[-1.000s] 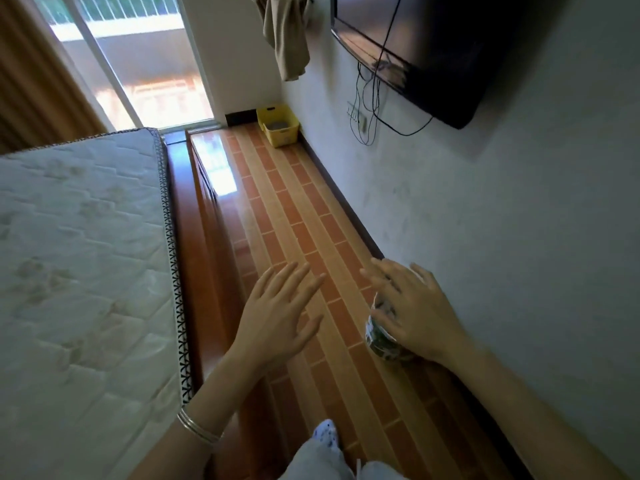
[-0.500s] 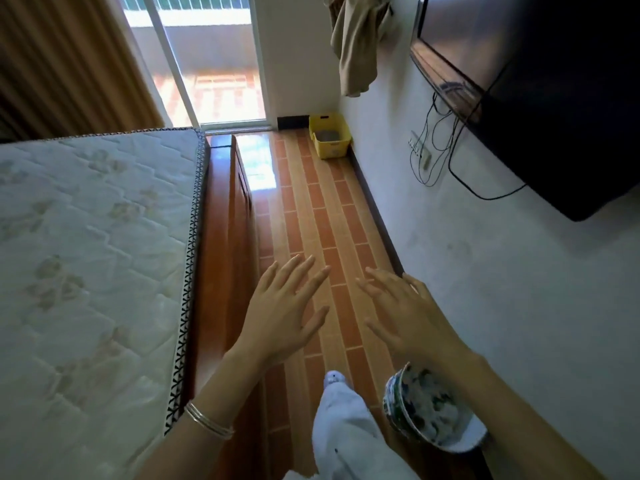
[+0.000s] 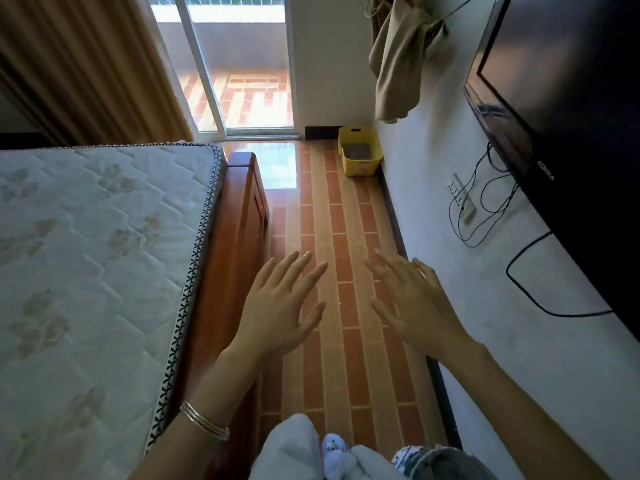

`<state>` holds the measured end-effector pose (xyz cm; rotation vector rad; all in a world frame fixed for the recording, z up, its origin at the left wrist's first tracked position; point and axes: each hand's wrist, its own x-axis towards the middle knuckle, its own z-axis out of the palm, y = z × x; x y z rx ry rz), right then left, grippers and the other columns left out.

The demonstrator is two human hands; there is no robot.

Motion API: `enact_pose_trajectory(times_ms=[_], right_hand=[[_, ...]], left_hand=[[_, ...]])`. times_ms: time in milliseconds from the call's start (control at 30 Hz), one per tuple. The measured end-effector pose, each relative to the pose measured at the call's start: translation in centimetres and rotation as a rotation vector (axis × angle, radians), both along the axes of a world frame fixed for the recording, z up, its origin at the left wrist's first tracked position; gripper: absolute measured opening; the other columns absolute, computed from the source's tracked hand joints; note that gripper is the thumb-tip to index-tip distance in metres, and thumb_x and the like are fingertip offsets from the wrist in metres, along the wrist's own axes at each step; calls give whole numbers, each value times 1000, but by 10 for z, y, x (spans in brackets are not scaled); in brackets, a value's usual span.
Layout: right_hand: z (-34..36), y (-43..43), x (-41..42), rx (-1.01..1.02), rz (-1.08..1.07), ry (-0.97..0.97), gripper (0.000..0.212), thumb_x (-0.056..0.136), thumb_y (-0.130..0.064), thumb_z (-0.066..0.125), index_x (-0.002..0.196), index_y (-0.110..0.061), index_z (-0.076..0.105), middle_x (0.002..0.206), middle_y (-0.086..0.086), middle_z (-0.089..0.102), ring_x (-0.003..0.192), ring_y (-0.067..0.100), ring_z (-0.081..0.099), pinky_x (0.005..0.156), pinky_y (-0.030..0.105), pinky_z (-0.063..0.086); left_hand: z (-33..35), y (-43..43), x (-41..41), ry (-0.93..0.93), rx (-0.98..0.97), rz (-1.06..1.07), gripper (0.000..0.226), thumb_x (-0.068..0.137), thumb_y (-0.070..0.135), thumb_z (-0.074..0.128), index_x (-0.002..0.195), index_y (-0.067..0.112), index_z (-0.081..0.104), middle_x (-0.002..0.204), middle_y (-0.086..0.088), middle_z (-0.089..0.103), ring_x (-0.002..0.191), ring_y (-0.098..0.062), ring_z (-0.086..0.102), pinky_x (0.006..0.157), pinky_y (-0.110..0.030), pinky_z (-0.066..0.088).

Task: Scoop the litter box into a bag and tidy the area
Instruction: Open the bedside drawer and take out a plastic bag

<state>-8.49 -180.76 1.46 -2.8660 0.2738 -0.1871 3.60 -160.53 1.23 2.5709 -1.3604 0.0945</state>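
Observation:
A yellow litter box (image 3: 361,154) with grey litter inside stands on the floor at the far end of the aisle, in the corner against the right wall. My left hand (image 3: 280,306) and my right hand (image 3: 412,303) are both held out in front of me over the tiled floor, palms down, fingers spread, holding nothing. Both hands are far short of the litter box. A patterned bowl (image 3: 433,462) shows partly at the bottom edge, by my feet.
A bed with a bare mattress (image 3: 93,271) and wooden frame (image 3: 239,237) borders the aisle on the left. The right wall carries a mounted TV (image 3: 561,98), dangling cables (image 3: 485,209) and a hanging cloth (image 3: 398,60). A glass sliding door (image 3: 239,64) lies ahead.
The view has moved forward along the aisle; the litter box appears nearer. The patterned bowl under my right hand has slid back to the bottom edge. Both hands stay spread.

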Motion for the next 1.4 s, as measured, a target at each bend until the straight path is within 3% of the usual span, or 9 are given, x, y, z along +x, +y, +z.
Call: enact_pose_trajectory(times_ms=[167, 300, 533, 733, 900, 1200, 1400], right_hand=[[-17, -30, 63, -16, 44, 39, 59, 85, -57, 30, 139, -32, 28, 145, 1, 40, 131, 23, 42, 104, 57, 33], [-17, -67, 139, -23, 39, 35, 58, 87, -57, 29, 139, -31, 30, 146, 0, 39, 131, 22, 41, 104, 56, 34], [11, -116, 277, -55, 6, -27, 58, 87, -60, 25, 138, -32, 32, 146, 0, 39, 131, 23, 41, 103, 58, 34], [1, -148, 375, -87, 2, -30, 60, 85, -57, 40, 140, -35, 29, 148, -2, 35, 134, 22, 36, 107, 56, 29], [-21, -182, 445, -109, 56, 52, 60, 86, -60, 30, 139, -34, 25, 148, -1, 35, 134, 22, 36, 106, 54, 32], [-20, -294, 614, -167, 147, 90, 61, 84, -56, 40, 139, -32, 26, 146, 1, 38, 134, 23, 37, 106, 54, 31], [-8, -345, 718, -161, 242, 57, 59, 86, -58, 27, 139, -31, 27, 145, 1, 39, 135, 22, 36, 105, 55, 32]], left_hand=[[-19, -28, 65, 19, 38, -16, 57, 93, 55, 23, 142, 31, 35, 148, 0, 37, 139, -19, 28, 112, -45, 25], [-15, -60, 152, -32, 43, -37, 61, 93, 56, 13, 141, 29, 38, 146, -2, 40, 138, -21, 31, 112, -43, 20], [16, -121, 296, -90, 4, -102, 56, 93, 53, 23, 140, 28, 39, 145, -3, 41, 136, -24, 34, 112, -48, 23], [8, -153, 385, -61, 9, -68, 56, 92, 53, 27, 144, 31, 32, 150, -1, 33, 140, -21, 26, 114, -44, 18], [-17, -177, 449, -32, 53, -44, 57, 92, 54, 29, 143, 30, 33, 149, 0, 35, 140, -20, 26, 114, -44, 20], [-11, -274, 603, -65, 65, 62, 56, 91, 54, 29, 142, 30, 36, 147, -1, 39, 138, -22, 31, 111, -44, 15], [-4, -323, 684, -82, 24, 121, 59, 93, 57, 17, 140, 30, 39, 146, -1, 40, 137, -23, 33, 111, -48, 20]])
